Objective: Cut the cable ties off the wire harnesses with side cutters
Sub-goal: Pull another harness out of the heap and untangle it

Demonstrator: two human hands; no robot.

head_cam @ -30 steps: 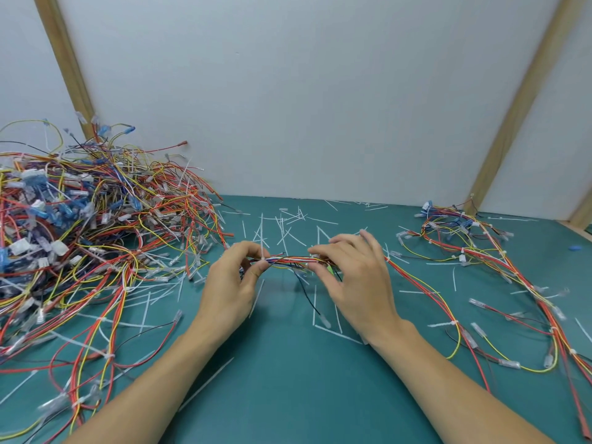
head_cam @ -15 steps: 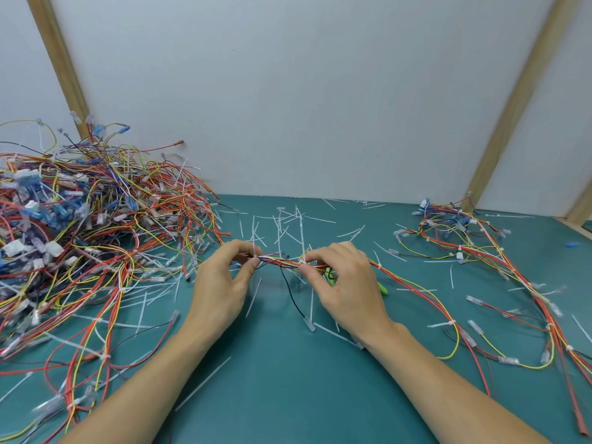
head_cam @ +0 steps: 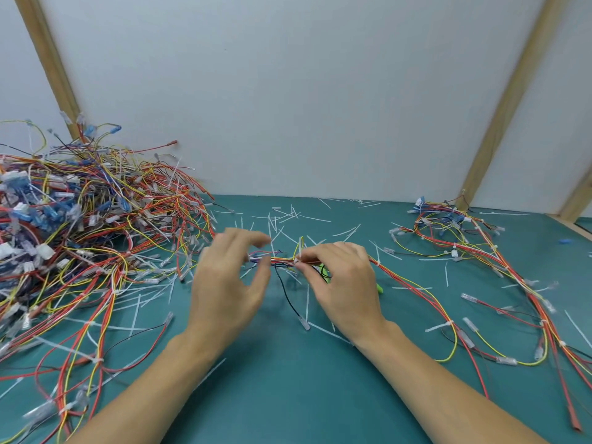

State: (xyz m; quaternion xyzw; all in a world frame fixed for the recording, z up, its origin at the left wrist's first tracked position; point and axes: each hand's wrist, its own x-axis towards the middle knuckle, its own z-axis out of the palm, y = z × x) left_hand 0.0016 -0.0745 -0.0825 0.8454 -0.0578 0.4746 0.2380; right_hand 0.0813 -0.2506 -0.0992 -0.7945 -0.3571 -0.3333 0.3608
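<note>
Cut ties (head_cam: pixel 290 216) litter table (head_cam: pixel 288 395); big tangled pile (head_cam: pixel 80 225) left untouched. Right hand (head_cam: pixel 344 283) pinching harness (head_cam: pixel 282 260); left hand (head_cam: pixel 229 280) blurred, fingers spread, released.

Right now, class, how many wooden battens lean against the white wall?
3: one batten at left behind the wire pile, one at right, and one at the far-right edge, partly cut off.

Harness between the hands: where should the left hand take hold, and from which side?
Probably on the bunched wires of the harness, just left of where the right hand pinches them. That stretch lies level and raised off the mat, so thumb below and fingers above fit around it. Come from the left: the left hand hovers open there, motion-blurred, while loose ends fan out further left.
</note>
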